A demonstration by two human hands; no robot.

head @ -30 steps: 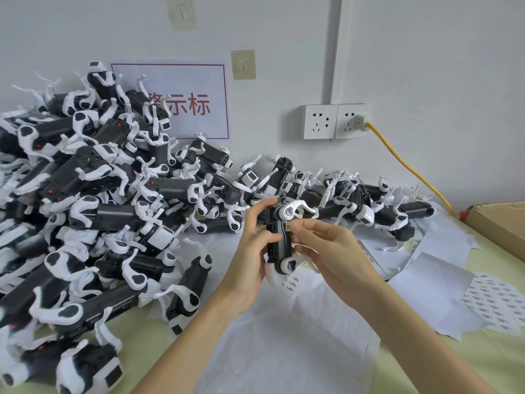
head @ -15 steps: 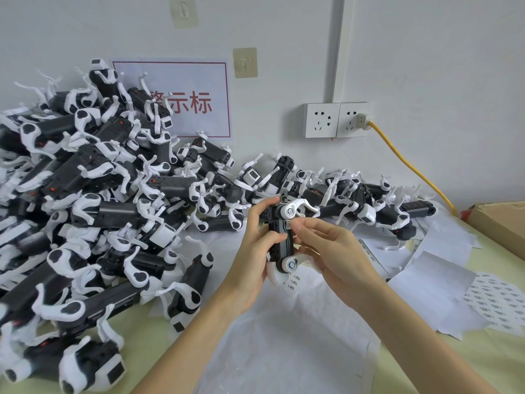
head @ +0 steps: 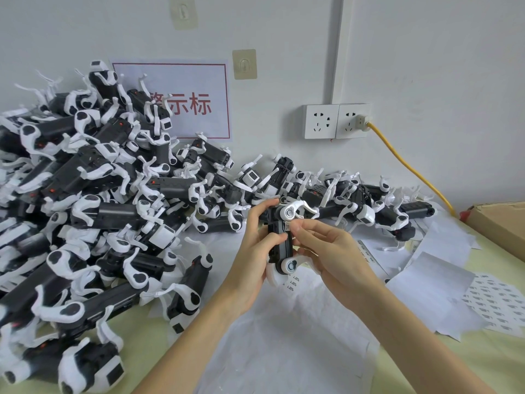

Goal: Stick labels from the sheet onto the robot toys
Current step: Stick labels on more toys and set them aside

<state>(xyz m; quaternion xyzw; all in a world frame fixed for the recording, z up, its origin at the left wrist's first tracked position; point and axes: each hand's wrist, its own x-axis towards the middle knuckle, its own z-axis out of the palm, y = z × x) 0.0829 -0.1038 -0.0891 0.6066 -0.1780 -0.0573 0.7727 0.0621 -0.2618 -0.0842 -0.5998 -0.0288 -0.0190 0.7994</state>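
Observation:
A black-and-white robot toy [head: 281, 240] stands on end above the table's middle. My left hand [head: 252, 251] grips its black body from the left, fingers curled round it. My right hand [head: 324, 251] holds it from the right, with thumb and forefinger tips on a small white label [head: 287, 226] on the upper body. Below the toy lies a white backing sheet [head: 295, 282] with a few small labels left on it. A label sheet [head: 500, 302] full of printed labels lies at the right.
A big heap of robot toys [head: 93, 217] fills the left side and runs along the wall to the right [head: 369, 206]. Loose white paper sheets [head: 426, 288] lie at the right. A cardboard box [head: 500, 223] sits at the far right. A yellow cable [head: 409, 163] hangs from the wall socket.
My right thumb and forefinger have shifted slightly on the toy's upper body, over the label. The toy and my left hand have stayed almost in place.

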